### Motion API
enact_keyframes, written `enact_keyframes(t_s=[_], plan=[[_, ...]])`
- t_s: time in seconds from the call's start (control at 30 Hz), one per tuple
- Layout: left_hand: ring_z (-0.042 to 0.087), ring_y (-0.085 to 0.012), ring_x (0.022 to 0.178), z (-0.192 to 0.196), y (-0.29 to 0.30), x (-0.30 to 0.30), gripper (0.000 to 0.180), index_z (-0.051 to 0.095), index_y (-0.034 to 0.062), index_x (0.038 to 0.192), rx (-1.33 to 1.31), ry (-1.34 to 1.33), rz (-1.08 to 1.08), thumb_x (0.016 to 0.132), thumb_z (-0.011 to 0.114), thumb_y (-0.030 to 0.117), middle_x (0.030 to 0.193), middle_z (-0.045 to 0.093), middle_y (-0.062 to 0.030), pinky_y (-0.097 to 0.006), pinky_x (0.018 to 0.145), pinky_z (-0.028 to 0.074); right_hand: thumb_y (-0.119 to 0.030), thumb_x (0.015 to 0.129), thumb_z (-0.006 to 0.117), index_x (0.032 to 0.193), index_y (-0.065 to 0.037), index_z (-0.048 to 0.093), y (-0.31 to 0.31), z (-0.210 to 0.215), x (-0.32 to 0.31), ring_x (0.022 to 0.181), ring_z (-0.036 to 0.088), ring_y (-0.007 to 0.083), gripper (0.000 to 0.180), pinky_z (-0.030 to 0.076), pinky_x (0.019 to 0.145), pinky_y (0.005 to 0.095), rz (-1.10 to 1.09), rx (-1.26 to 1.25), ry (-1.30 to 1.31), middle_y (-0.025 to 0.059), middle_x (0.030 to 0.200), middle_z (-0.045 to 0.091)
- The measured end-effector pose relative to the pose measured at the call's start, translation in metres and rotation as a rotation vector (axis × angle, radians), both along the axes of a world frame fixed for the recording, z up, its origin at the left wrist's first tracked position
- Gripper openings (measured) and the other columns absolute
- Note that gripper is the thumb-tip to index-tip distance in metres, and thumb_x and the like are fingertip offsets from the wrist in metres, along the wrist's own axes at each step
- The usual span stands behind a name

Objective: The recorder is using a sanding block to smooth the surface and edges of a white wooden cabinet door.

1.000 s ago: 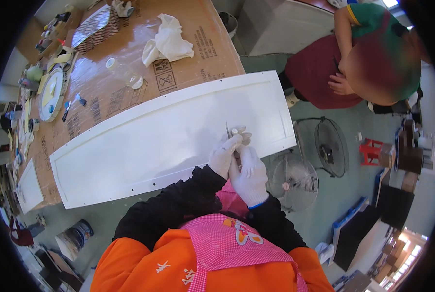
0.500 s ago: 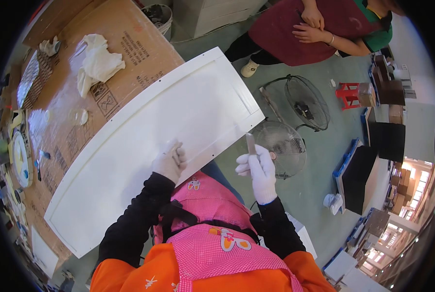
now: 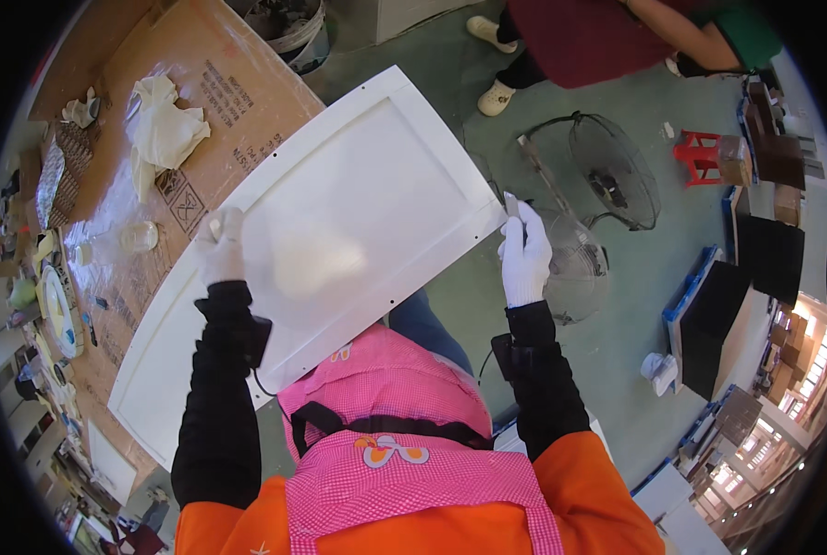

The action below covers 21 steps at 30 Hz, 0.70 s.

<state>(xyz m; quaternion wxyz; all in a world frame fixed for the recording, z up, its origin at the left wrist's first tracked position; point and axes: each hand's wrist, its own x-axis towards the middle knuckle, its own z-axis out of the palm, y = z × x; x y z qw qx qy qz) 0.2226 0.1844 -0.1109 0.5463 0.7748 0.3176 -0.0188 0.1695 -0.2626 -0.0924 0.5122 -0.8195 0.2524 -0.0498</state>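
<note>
A long white panel with a curved edge, a raised border and small dark holes lies slanted across a cardboard-covered table, its right part jutting over the floor. My left hand, in a white glove, is at the panel's curved far-left edge, fingers curled over it; the fingertips are partly hidden. My right hand, also gloved, is closed on a small flat metal scraper. Its blade points up beside the panel's right corner; whether it touches the edge I cannot tell.
A crumpled cream cloth and a clear round container are on the cardboard. Past the panel's right end stand wire fan cages and a red stool. Another person stands at the far right. A bucket is behind the table.
My left hand has moved left and away from me, from the panel's near part to its far edge. My right hand with the scraper has risen to the panel's right corner.
</note>
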Motion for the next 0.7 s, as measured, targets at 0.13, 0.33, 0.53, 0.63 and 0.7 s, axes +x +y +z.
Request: enact_keyframes(t_s=[0.13,0.33,0.53,0.63,0.7], plan=[[0.068,-0.0196,0.088,-0.005,0.013,0.025,0.027,0.071,0.0058,0.111,0.457,-0.207,-0.044,0.095,0.068,0.028,0.097,0.073,-0.0089,-0.031,0.083,0.052,-0.014,0.100,0.059,0.127,-0.003,0.066,0.011,-0.008,0.002,0.090,0.070,0.0283,0.030,0.054,0.082,0.0381,0.084,-0.260,-0.105,0.0128,0.103,0.070],[0.071,-0.0257,0.097,-0.012,-0.010,0.037,0.027,0.069,0.0082,0.115,0.767,-0.284,-0.108,0.096,0.064,0.026,0.105,0.073,-0.0135,-0.035,0.091,0.053,-0.009,0.096,0.063,0.119,-0.006,0.069,0.015,-0.012,-0.013,0.074,0.066,0.0245,0.024,0.052,0.068,0.0344,0.098,-0.417,-0.217,0.0110,0.089,0.066],[0.070,-0.0243,0.096,-0.015,-0.009,0.036,0.026,0.068,0.0055,0.116,0.766,-0.254,-0.109,0.098,0.062,0.024,0.105,0.073,-0.0139,-0.034,0.090,0.053,-0.020,0.102,0.060,0.120,-0.003,0.066,0.024,0.004,-0.009,0.052,0.048,0.0062,0.025,0.038,0.048,0.0246,-0.311,0.300,-0.049,-0.0006,0.075,0.057],[0.070,-0.0237,0.096,-0.019,-0.004,0.037,0.027,0.067,0.0037,0.116,0.725,-0.270,-0.117,0.099,0.063,0.024,0.105,0.073,-0.0140,-0.034,0.090,0.053,-0.025,0.104,0.057,0.119,-0.003,0.062,0.026,0.013,-0.003,0.047,0.038,0.0023,0.027,0.031,0.043,0.0215,-0.537,0.466,-0.053,-0.0042,0.070,0.050],[0.070,-0.0233,0.096,-0.020,-0.007,0.039,0.027,0.067,0.0030,0.116,0.750,-0.297,-0.131,0.099,0.063,0.023,0.105,0.073,-0.0143,-0.034,0.090,0.053,-0.026,0.104,0.056,0.117,-0.003,0.062,0.025,0.006,-0.005,0.045,0.039,0.0041,0.027,0.033,0.042,0.0230,-0.568,0.486,-0.082,-0.0030,0.067,0.050]])
